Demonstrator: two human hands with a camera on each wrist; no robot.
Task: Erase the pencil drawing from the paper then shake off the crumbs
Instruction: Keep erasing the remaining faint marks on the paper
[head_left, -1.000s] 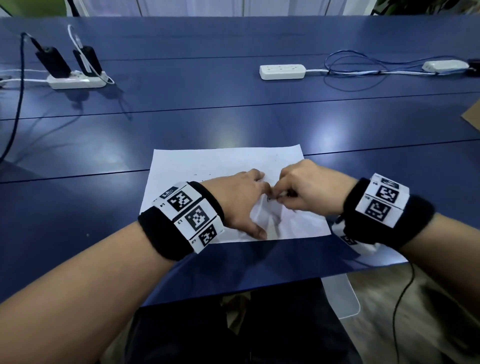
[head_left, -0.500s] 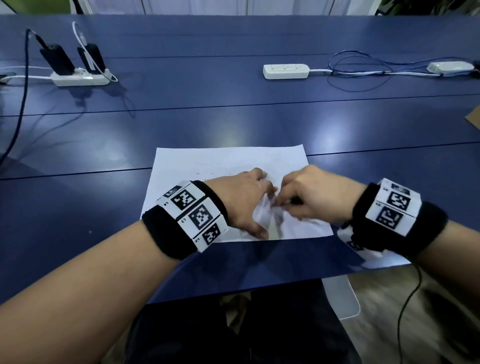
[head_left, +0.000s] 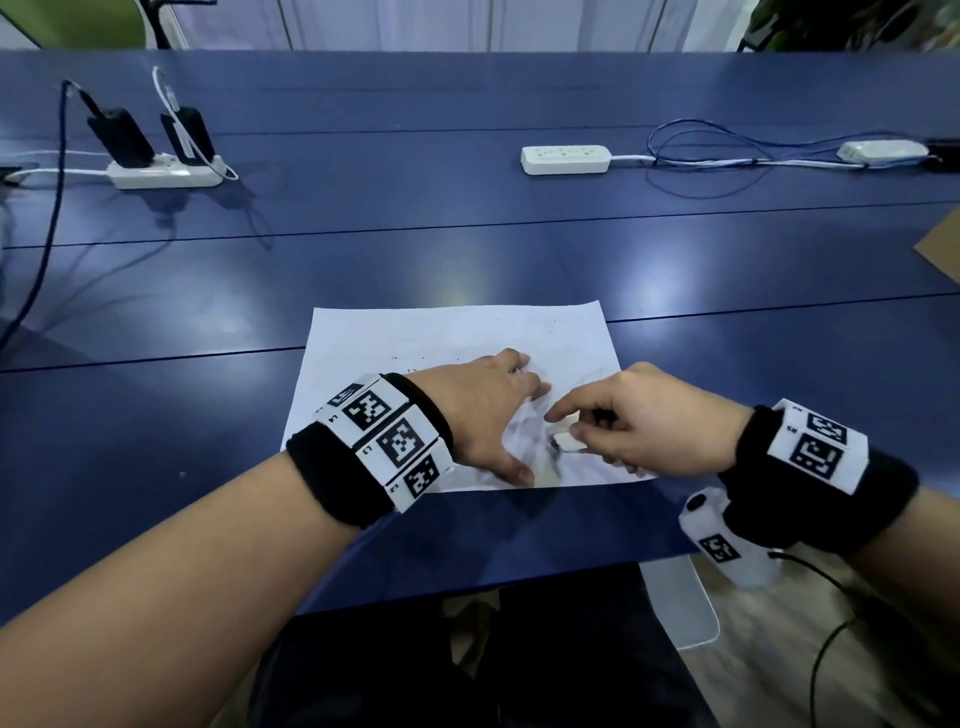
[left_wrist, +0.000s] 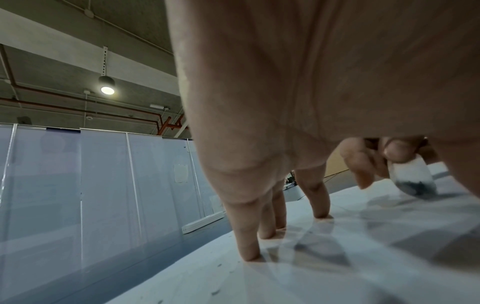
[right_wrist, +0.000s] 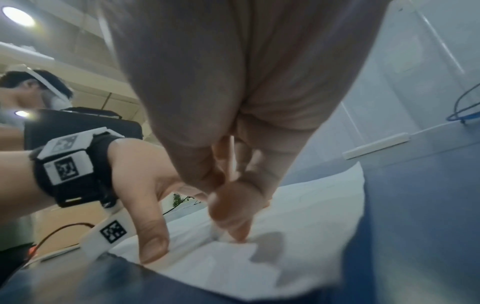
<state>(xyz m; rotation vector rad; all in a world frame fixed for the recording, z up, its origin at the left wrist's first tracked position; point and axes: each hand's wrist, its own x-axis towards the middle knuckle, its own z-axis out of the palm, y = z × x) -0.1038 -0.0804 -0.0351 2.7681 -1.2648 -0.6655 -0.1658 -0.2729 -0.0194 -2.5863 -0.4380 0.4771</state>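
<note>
A white sheet of paper (head_left: 447, 338) lies flat on the blue table (head_left: 467, 260) near its front edge, with faint pencil marks and dark crumbs on it. My left hand (head_left: 498, 410) presses the paper down with spread, straight fingers (left_wrist: 246, 246), thumb near the front edge. My right hand (head_left: 613, 426) pinches a small white eraser (head_left: 569, 442) between thumb and fingers, its smudged grey end (left_wrist: 415, 185) down on the paper just right of my left hand. In the right wrist view the paper (right_wrist: 298, 236) bulges slightly under the fingertips.
Two white power strips sit at the back: one on the left (head_left: 163, 174) with black adapters plugged in, one at the middle (head_left: 565, 158) with blue cables (head_left: 701, 161) running right. A brown cardboard corner (head_left: 943, 249) pokes in at the right edge. A white chair seat (head_left: 680, 603) shows below the table.
My right hand has shifted right and toward me, away from my left hand, so the eraser shows. My left hand's fingers have spread flatter on the paper. The crumpled fold between the hands has flattened.
</note>
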